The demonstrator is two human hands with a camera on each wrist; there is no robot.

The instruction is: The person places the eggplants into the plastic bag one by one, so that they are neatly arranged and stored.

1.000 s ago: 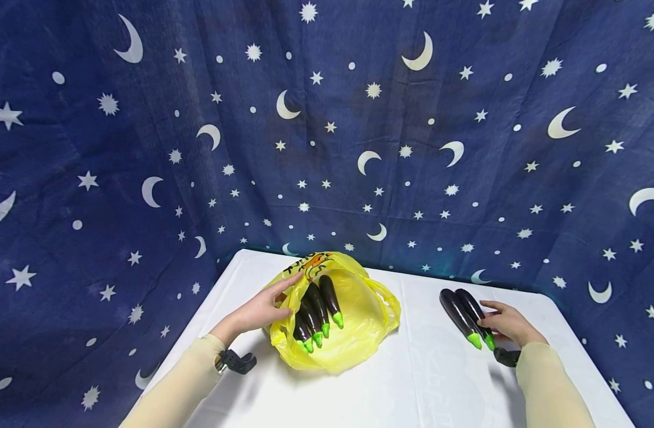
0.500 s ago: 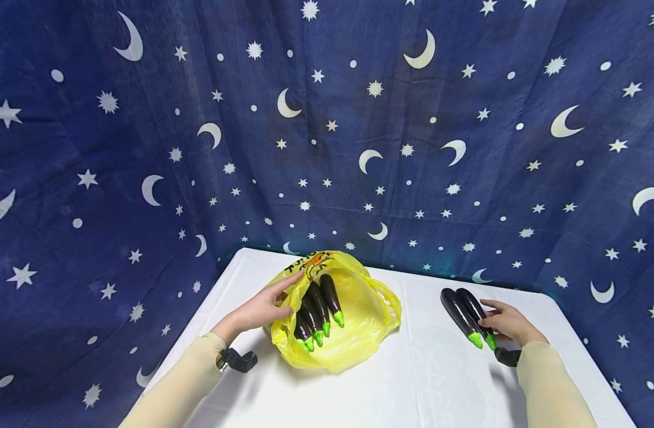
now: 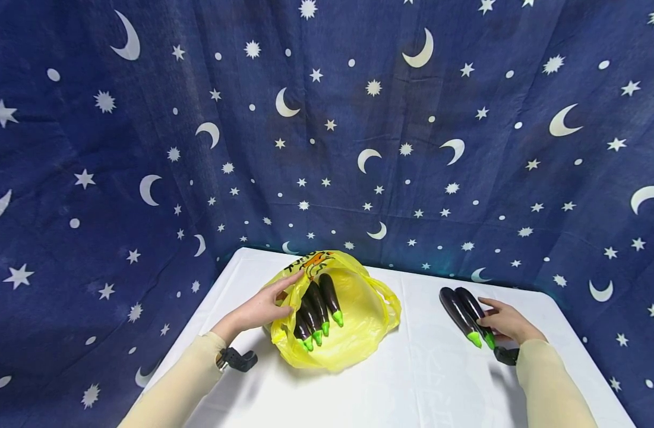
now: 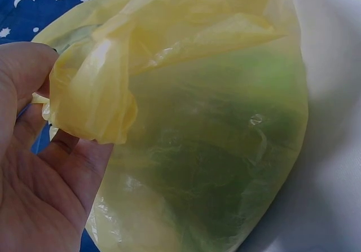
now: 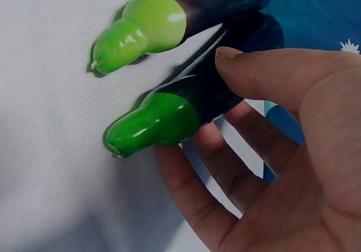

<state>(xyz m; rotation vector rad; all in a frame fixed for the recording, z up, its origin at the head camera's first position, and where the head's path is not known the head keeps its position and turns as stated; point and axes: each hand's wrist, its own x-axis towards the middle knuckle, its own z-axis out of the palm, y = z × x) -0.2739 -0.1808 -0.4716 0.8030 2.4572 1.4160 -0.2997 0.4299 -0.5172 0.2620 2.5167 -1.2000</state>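
A yellow plastic bag [image 3: 359, 342] lies with its mouth spread toward me, and several eggplants [image 3: 329, 295] with green stem ends rest inside it. My left hand [image 3: 259, 307] holds the bag's left rim, the folded plastic [image 4: 93, 97] caught between thumb and fingers. At the right side, two more eggplants lie side by side on the white cloth. Around the nearer eggplant [image 5: 169, 116] curves my right hand [image 3: 511, 324], thumb on top and fingers along its underside. The other eggplant [image 3: 457, 318] lies just left of it, untouched.
A white cloth covers the table [image 3: 369, 392], which reaches back to a dark blue curtain [image 3: 327, 166] printed with moons and stars. The bag's handle loop [image 3: 386, 297] sticks out to the right. A dark strap-mounted device [image 3: 241, 360] sits at the left wrist.
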